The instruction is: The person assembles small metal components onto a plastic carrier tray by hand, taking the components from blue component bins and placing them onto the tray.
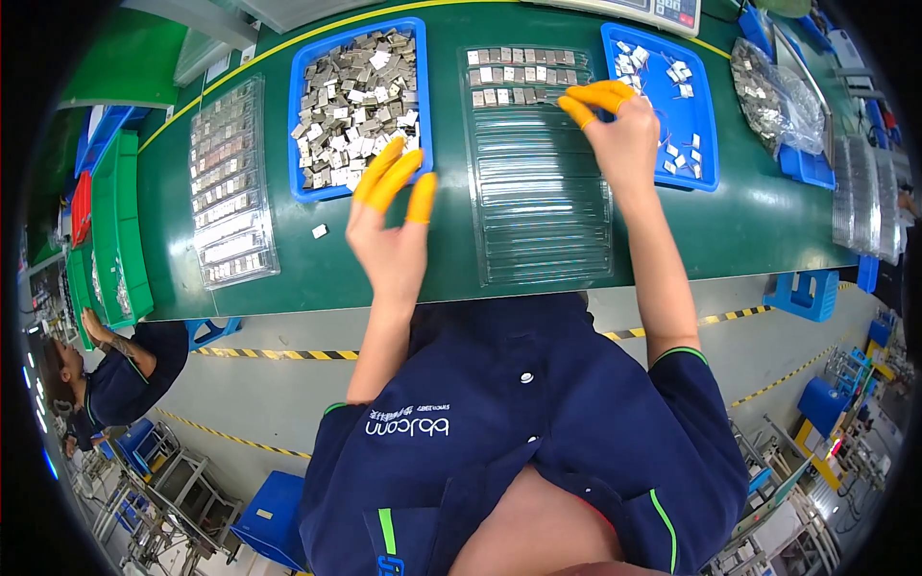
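My left hand (389, 235), with yellow finger covers, is over the near right corner of a blue tray (297, 115) heaped with small rectangular metal parts (355, 101). Its fingers are extended with the thumb apart, and nothing shows between them. My right hand (619, 134), in similar covers, reaches over a clear ribbed plastic tray (538, 206). Its thumb and forefinger come together at the end of the third row of parts (509, 96); whatever they pinch is hidden. Three rows at the far end hold parts, and bare grooves lie nearer me.
Another blue tray (687, 115) at right holds scattered white parts. A filled clear tray (230, 182) lies at left. One loose part (320, 230) rests on the green table. A scale (653, 12) stands at the back, a plastic bag (783, 101) far right. A person (115, 374) works at left.
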{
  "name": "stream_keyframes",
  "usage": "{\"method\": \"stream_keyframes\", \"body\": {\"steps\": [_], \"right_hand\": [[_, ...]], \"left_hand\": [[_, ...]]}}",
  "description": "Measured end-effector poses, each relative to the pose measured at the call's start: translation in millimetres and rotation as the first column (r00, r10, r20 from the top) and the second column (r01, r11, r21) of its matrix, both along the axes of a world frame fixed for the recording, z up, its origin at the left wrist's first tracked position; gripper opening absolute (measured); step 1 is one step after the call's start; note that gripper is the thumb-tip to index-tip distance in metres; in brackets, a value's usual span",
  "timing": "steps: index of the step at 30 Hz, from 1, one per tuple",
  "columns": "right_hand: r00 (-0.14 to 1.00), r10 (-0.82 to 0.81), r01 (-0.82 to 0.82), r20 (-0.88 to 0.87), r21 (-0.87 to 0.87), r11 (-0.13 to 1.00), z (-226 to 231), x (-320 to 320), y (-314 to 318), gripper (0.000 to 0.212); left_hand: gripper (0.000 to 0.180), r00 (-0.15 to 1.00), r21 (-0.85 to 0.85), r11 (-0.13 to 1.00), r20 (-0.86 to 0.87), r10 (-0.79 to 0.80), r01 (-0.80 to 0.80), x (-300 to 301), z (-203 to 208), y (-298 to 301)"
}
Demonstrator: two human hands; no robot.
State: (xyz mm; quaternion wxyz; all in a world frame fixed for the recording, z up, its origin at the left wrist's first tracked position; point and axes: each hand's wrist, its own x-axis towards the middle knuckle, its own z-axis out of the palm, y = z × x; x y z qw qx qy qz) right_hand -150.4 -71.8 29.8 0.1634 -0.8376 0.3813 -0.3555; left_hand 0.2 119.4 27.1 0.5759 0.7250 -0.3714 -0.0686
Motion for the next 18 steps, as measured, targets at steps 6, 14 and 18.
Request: {"method": "stream_keyframes", "body": {"steps": [6,14,18], "right_hand": [[0.974,0.005,-0.073,-0.225,-0.297,0.952,-22.1,2.2,-18.5,0.015],[0.987,-0.061,0.036,-0.146,-0.169,0.985,-7.4,-38.7,-64.1,0.019],[0.907,-0.186,0.284,-0.377,0.223,0.933,9.7,-74.6,-73.7,0.024]], "left_hand": [[0.023,0.832,0.146,0.930,0.507,0.223,-0.338,26.9,-5.6,53.1],[0.032,0.777,0.279,0.800,0.536,0.330,-0.532,56.5,-20.7,86.4],[0.036,0.767,0.380,0.753,0.591,0.250,-0.537,64.3,-26.1,88.8]]}}
